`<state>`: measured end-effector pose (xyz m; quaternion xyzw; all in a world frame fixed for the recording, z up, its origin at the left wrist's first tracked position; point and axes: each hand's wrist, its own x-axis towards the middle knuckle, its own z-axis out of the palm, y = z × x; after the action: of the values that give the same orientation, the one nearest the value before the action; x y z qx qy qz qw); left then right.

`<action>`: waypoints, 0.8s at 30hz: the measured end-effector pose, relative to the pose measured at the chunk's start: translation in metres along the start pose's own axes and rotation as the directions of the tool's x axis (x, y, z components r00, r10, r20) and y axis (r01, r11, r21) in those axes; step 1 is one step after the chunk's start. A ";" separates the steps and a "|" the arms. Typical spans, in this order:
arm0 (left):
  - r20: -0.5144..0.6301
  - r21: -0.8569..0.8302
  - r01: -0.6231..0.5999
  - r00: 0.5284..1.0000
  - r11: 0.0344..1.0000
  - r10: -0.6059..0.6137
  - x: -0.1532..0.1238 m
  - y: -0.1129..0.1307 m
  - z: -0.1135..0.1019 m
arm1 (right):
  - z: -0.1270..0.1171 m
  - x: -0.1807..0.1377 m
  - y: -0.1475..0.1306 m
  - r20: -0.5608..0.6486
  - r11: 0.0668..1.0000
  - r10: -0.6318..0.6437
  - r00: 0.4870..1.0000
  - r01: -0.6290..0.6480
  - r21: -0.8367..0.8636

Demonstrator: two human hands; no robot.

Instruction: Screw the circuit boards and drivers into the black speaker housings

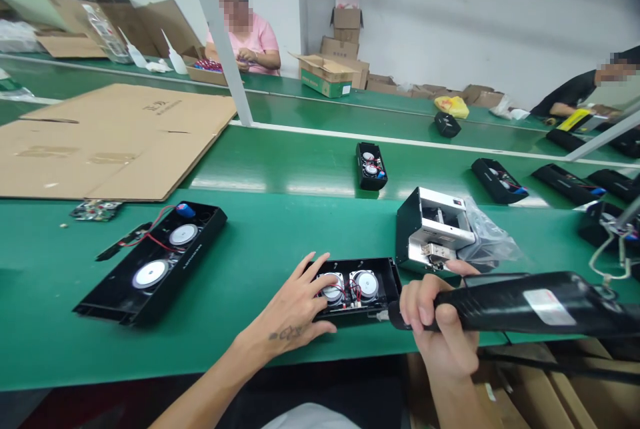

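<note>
My left hand [295,305] lies spread on the left end of a small black speaker housing [383,275] near the table's front edge, fingers open and pressing on it. Two round speaker drivers [350,285] with red wires show inside the housing. My right hand [440,329] is wrapped round a black electric screwdriver [525,305], which lies nearly level with its tip at the housing's right end.
A longer black speaker shell [155,265] with two white drivers lies at the left, a circuit board [95,210] beyond it. A white-and-black screw feeder box [433,229] stands behind the housing. Flat cardboard [110,139] covers the left. Several housings ride the belt; two other people work beyond.
</note>
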<state>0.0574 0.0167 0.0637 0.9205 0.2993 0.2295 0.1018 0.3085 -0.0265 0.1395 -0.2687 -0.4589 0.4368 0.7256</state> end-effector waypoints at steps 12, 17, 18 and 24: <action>0.220 -0.908 0.376 0.803 0.184 -0.553 -0.023 0.092 0.017 | 0.029 -0.028 -0.027 -0.073 0.990 0.089 0.993 -0.080 0.114; 0.400 -0.912 0.358 0.665 -0.201 -0.631 -0.020 0.104 0.028 | 0.027 -0.032 -0.028 -0.128 0.998 0.066 0.990 -0.064 0.020; 0.408 -0.907 0.370 0.649 -0.203 -0.642 -0.020 0.104 0.028 | 0.026 -0.033 -0.028 -0.120 0.998 0.057 0.991 -0.061 -0.034; 0.202 -0.861 0.455 0.714 0.226 -0.671 -0.020 0.099 0.028 | 0.024 -0.036 -0.037 -0.098 0.983 0.061 0.993 -0.077 -0.165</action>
<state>0.1070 -0.0758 0.0644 0.5293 0.4611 0.3905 0.5956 0.2941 -0.0757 0.1635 -0.3647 -0.4506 0.4084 0.7051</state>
